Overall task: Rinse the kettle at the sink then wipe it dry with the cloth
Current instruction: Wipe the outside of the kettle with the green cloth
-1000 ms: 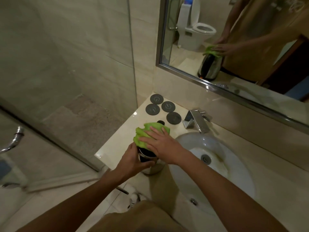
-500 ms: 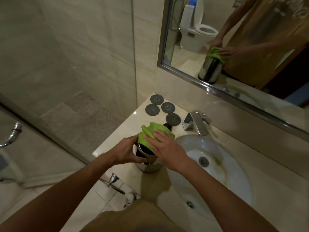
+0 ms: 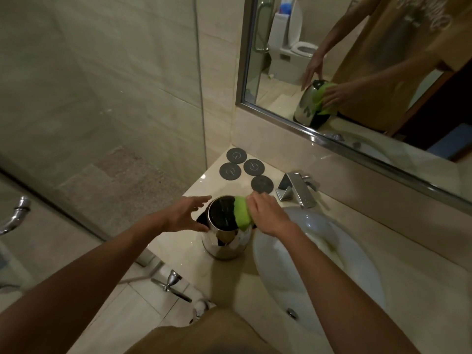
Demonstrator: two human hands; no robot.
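- Centrally, a polished steel kettle, cylindrical with a mirror-like wall and a dark round top, stands upright on the glossy cream stone counter, just left of the white oval sink; its long axis is vertical.
- Right hand: fingers curled, pressing a green, soft-looking cloth against the kettle's upper right rim.
- Left hand: fingers spread, loosely cupping the kettle's left side, gripping nothing; whether they touch it cannot be told.
- Four flat dark round discs lie behind, beside an angular chrome tap.
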